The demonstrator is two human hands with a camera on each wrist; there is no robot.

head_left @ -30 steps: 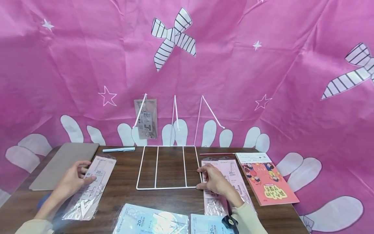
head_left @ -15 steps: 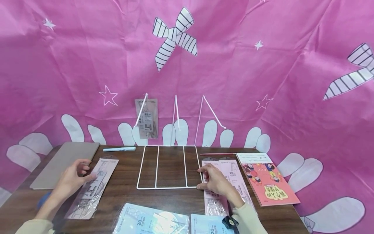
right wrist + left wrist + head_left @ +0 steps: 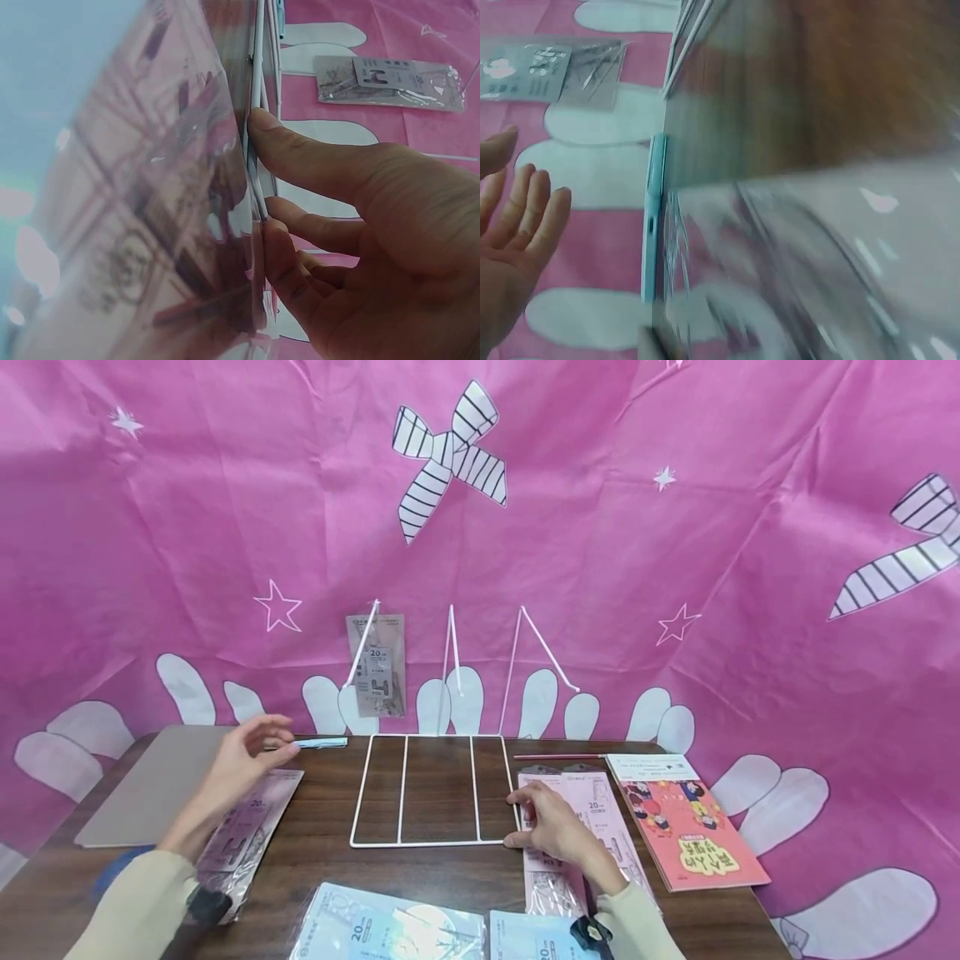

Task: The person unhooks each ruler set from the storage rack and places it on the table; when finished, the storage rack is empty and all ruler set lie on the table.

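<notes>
A white wire rack (image 3: pixel 400 789) lies with its base on the table, three slanting prongs rising at its back. My right hand (image 3: pixel 555 827) holds the right side of the base, thumb and fingertips spread along the wire. Over the back left of the table my left hand (image 3: pixel 243 756) is raised with nothing in it, fingers loosely bent. Beyond its fingertips lies a light blue pen (image 3: pixel 324 743). Below that forearm is a pink flat ruler-set packet (image 3: pixel 258 827), partly hidden by the sleeve. A grey packet (image 3: pixel 386 681) hangs at the rack's left prong.
Two pink packets (image 3: pixel 581 789) lie under and beside my right hand. Blue packets (image 3: pixel 375 927) line the front edge. A grey notebook (image 3: pixel 150 793) sits left, a red book (image 3: pixel 690 835) right, and a thin red pencil (image 3: pixel 558 757) behind. A pink curtain (image 3: pixel 577 543) closes the back.
My left hand has risen from beside the pink packet at left and moved back and right toward the pen. The packet had shifted slightly earlier. My right hand stays on the rack.
</notes>
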